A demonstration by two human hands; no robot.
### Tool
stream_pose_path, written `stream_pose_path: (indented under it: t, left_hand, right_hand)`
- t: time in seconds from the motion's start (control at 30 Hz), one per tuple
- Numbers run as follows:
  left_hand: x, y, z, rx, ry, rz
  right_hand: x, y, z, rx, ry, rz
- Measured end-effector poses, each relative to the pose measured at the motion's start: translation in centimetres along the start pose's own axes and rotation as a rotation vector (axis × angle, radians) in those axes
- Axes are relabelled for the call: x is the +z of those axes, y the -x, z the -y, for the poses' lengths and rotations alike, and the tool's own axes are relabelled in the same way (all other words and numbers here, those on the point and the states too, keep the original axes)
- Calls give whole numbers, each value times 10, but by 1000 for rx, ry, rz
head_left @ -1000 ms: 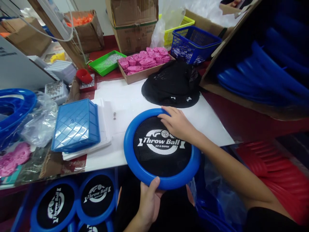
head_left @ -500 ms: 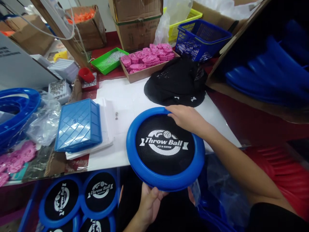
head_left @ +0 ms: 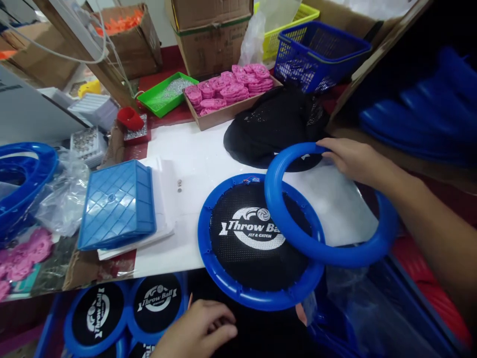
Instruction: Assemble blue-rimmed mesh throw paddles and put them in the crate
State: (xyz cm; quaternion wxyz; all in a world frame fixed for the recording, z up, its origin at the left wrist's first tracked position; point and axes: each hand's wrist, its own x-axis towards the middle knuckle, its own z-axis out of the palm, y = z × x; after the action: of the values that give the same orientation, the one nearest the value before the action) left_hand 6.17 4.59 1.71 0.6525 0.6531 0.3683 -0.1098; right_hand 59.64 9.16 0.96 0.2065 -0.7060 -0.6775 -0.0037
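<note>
A round black mesh disc (head_left: 257, 248) printed "Throw Ball" lies at the table's front edge, its blue rim showing small posts and a bit of coloured wire at the top. My right hand (head_left: 346, 156) grips a separate blue ring (head_left: 331, 253) by its upper edge, tilted over the disc's right side. Below and left of the disc, my left hand (head_left: 204, 323) has its fingers loosely curled, touching neither disc nor ring, with nothing visible in it. Two small metal pieces (head_left: 179, 186) rest on the white sheet (head_left: 186, 154).
Finished-looking discs (head_left: 97, 313) sit below the table at left. An upturned blue bin (head_left: 115, 204) stands on papers. Black fabric (head_left: 268, 129), pink pieces (head_left: 231, 89), a green tray (head_left: 164, 94) and a blue basket (head_left: 320, 54) are behind. A carton of blue rings (head_left: 417, 119) stands right.
The blue ring has come off the disc's top and moved right with my right hand. My left hand has let go of the disc and moved down and left.
</note>
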Motion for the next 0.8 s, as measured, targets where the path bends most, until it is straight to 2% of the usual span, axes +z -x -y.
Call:
stream_pose_path:
  t: [0.03,0.07,0.1,0.17,0.23,0.3,0.4,0.5,0.6,0.8]
  left_hand:
    - [-19,4,-13,109,-134,-27]
    - [-38,3,-29,253,-225,-137]
    - [-55,-6,-48,414,-300,-275]
    - [-84,-41,-86,577,-464,-466]
    - [-106,-92,-119,595,-643,-571]
    - [-120,-142,-140,532,-786,-533]
    - [-126,-188,-149,503,-886,-433]
    - [-122,-198,-146,523,-872,-419]
    - [-118,-196,-143,536,-814,-432]
    - [-119,-201,-140,582,-735,-466]
  right_hand:
    - [4,0,-9,8,-9,28]
    - [7,-1,-14,15,-6,62]
    - [10,-3,-15,15,3,95]
    - [13,-11,-6,-16,14,137]
    - [16,-23,19,-86,-18,125]
    - [21,-37,56,-171,-84,91]
    - [35,-55,110,-267,-177,156]
    - [51,-65,139,-294,-187,290]
    - [59,-65,143,-245,-230,329]
    - [60,-61,135,-181,-348,373]
